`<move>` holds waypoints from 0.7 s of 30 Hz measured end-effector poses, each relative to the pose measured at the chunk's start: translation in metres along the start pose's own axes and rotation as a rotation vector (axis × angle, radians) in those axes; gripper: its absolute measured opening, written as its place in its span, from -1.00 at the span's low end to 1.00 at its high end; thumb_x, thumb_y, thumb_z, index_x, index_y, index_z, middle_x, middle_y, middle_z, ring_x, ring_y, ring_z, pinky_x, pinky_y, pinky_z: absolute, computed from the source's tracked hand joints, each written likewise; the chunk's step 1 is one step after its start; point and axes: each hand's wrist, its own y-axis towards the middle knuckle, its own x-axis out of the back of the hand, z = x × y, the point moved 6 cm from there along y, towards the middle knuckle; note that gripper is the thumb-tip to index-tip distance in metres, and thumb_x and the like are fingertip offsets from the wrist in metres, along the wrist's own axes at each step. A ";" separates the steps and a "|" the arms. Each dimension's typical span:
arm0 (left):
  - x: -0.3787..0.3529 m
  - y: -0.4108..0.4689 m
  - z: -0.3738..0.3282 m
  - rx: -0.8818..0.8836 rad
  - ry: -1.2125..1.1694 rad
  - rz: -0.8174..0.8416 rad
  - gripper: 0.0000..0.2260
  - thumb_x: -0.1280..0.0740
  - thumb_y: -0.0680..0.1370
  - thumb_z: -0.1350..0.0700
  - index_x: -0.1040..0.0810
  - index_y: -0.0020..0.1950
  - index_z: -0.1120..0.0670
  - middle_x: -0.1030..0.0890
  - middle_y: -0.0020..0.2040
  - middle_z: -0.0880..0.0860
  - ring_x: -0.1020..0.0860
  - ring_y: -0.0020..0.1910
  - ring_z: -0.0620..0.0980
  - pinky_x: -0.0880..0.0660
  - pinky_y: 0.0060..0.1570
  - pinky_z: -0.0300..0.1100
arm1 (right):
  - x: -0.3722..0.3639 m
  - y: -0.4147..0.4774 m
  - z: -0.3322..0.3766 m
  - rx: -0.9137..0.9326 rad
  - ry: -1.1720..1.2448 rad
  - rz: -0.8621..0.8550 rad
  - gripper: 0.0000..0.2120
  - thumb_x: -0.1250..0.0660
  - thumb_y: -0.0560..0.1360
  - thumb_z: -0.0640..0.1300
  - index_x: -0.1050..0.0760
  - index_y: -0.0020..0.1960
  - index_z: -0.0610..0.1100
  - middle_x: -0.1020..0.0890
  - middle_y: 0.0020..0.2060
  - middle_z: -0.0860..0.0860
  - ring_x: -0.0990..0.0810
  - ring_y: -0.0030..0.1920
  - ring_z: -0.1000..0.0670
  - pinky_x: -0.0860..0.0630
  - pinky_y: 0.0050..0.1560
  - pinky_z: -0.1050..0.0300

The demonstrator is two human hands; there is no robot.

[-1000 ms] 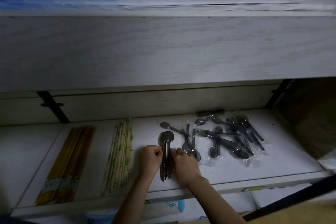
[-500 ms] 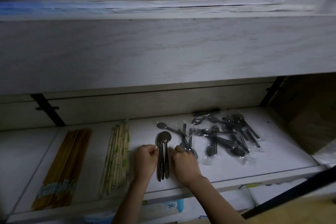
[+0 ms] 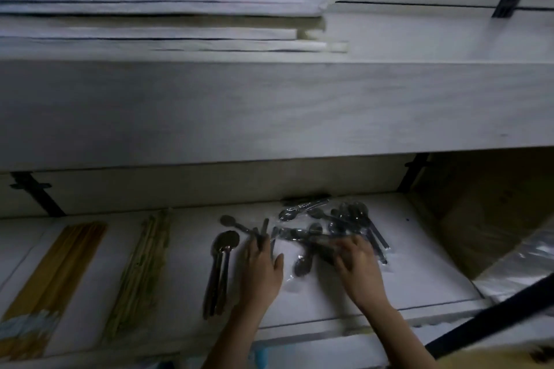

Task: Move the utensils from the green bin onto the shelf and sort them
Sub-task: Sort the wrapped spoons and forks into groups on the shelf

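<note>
Both hands work among the spoons on the white shelf (image 3: 419, 275).

The left hand (image 3: 261, 268) lies flat, its fingers (image 3: 252, 249) stretched out and thumb spread, tips touching the loose spoons (image 3: 239, 226) just right of a neat bundle of spoons (image 3: 219, 269). The right hand (image 3: 358, 263) rests on the plastic-wrapped spoons (image 3: 344, 219); blur hides its fingers, so I cannot tell whether they grip anything. Further left, well apart from the spoons, lie pale chopsticks (image 3: 144, 263) and brown chopsticks (image 3: 57, 269) in separate rows. A stack of white boards (image 3: 165, 9) sits on the level above.
</note>
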 end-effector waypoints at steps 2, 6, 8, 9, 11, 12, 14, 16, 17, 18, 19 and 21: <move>-0.017 0.011 -0.005 0.073 0.035 0.013 -0.51 -0.09 0.62 -0.03 -0.09 0.53 0.02 -0.04 0.55 0.13 -0.02 0.53 0.10 -0.14 0.46 -0.09 | 0.012 0.007 -0.024 0.012 -0.025 0.026 -0.72 -0.32 0.48 -0.27 -0.55 0.18 -0.12 -0.52 0.15 -0.09 -0.47 0.18 -0.11 -0.36 0.19 0.14; -0.032 0.028 -0.014 0.130 0.095 -0.097 -0.61 -0.04 0.63 0.00 -0.29 0.46 0.02 -0.15 0.53 0.09 -0.12 0.50 0.09 -0.22 0.44 -0.06 | 0.022 0.031 -0.055 0.072 -0.057 0.091 -0.74 -0.26 0.53 -0.21 -0.54 0.21 -0.12 -0.53 0.17 -0.08 -0.48 0.16 -0.08 -0.34 0.14 0.20; -0.034 0.030 -0.017 0.131 0.088 -0.164 -0.64 -0.05 0.63 0.03 -0.40 0.39 0.02 -0.22 0.51 0.01 -0.21 0.46 0.03 -0.28 0.40 -0.09 | 0.022 0.044 -0.064 0.084 -0.076 0.124 -0.73 -0.23 0.55 -0.20 -0.52 0.23 -0.10 -0.52 0.19 -0.08 -0.46 0.18 -0.07 -0.36 0.15 0.17; -0.036 0.030 -0.018 0.126 0.089 -0.182 -0.66 -0.06 0.63 0.04 -0.42 0.37 0.02 -0.25 0.49 -0.02 -0.24 0.44 0.01 -0.30 0.38 -0.10 | 0.022 0.051 -0.066 0.088 -0.086 0.135 -0.72 -0.21 0.56 -0.19 -0.51 0.24 -0.10 -0.52 0.20 -0.08 -0.45 0.19 -0.08 -0.38 0.16 0.14; -0.039 0.029 -0.018 0.129 0.068 -0.210 -0.67 -0.07 0.63 0.04 -0.47 0.32 0.03 -0.37 0.42 0.00 -0.36 0.36 0.00 -0.37 0.31 -0.09 | 0.021 0.066 -0.065 0.111 -0.126 0.143 -0.71 -0.17 0.58 -0.15 -0.49 0.26 -0.07 -0.53 0.20 -0.10 -0.46 0.19 -0.10 -0.42 0.14 0.09; -0.040 0.028 -0.017 0.132 0.047 -0.224 -0.69 -0.08 0.63 0.05 -0.50 0.29 0.05 -0.45 0.35 0.04 -0.43 0.28 0.00 -0.41 0.26 -0.10 | 0.020 0.073 -0.063 0.128 -0.169 0.145 -0.71 -0.15 0.59 -0.13 -0.47 0.28 -0.06 -0.54 0.21 -0.09 -0.47 0.19 -0.10 -0.42 0.14 0.07; -0.040 0.022 -0.016 0.134 0.013 -0.257 -0.73 -0.11 0.62 0.06 -0.56 0.15 0.09 -0.59 0.13 0.08 -0.53 0.03 -0.06 -0.47 0.11 -0.19 | 0.015 0.084 -0.057 0.153 -0.295 0.169 -0.70 -0.11 0.61 -0.07 -0.44 0.30 -0.04 -0.52 0.23 -0.08 -0.50 0.18 -0.11 -0.42 0.13 0.06; -0.037 0.018 -0.013 0.135 -0.019 -0.290 -0.76 -0.15 0.61 0.10 -0.59 0.00 0.14 -0.63 -0.07 0.09 -0.52 -0.16 -0.10 -0.47 -0.06 -0.27 | 0.006 0.091 -0.055 0.149 -0.391 0.216 -0.71 -0.09 0.61 -0.03 -0.44 0.27 -0.04 -0.51 0.23 -0.08 -0.50 0.19 -0.11 -0.39 0.14 0.06; -0.035 0.018 -0.012 0.126 -0.034 -0.309 -0.78 -0.18 0.61 0.12 -0.59 -0.06 0.15 -0.62 -0.13 0.10 -0.54 -0.19 -0.07 -0.47 -0.12 -0.27 | 0.002 0.094 -0.055 0.141 -0.425 0.239 -0.71 -0.10 0.60 -0.01 -0.44 0.25 -0.04 -0.51 0.22 -0.09 -0.49 0.20 -0.11 -0.36 0.17 0.05; -0.032 0.020 -0.012 0.118 -0.040 -0.329 -0.80 -0.20 0.59 0.13 -0.58 -0.11 0.16 -0.61 -0.16 0.12 -0.57 -0.19 -0.01 -0.48 -0.14 -0.24 | -0.001 0.097 -0.055 0.125 -0.449 0.260 -0.72 -0.11 0.59 0.00 -0.45 0.22 -0.04 -0.52 0.20 -0.09 -0.48 0.21 -0.11 -0.34 0.20 0.04; -0.030 0.023 -0.011 0.118 -0.030 -0.348 -0.82 -0.23 0.58 0.12 -0.57 -0.12 0.17 -0.59 -0.14 0.14 -0.57 -0.16 0.05 -0.51 -0.14 -0.17 | -0.002 0.099 -0.054 0.111 -0.459 0.270 -0.74 -0.13 0.59 -0.01 -0.46 0.20 -0.04 -0.54 0.18 -0.09 -0.47 0.21 -0.10 -0.33 0.23 0.04; -0.024 0.031 -0.012 0.154 0.025 -0.343 -0.78 -0.29 0.54 0.04 -0.54 0.01 0.20 -0.53 -0.02 0.17 -0.55 -0.05 0.11 -0.53 -0.07 -0.07 | -0.001 0.104 -0.051 0.106 -0.446 0.270 -0.76 -0.14 0.58 -0.06 -0.48 0.18 -0.01 -0.55 0.16 -0.08 -0.47 0.22 -0.09 -0.34 0.24 0.06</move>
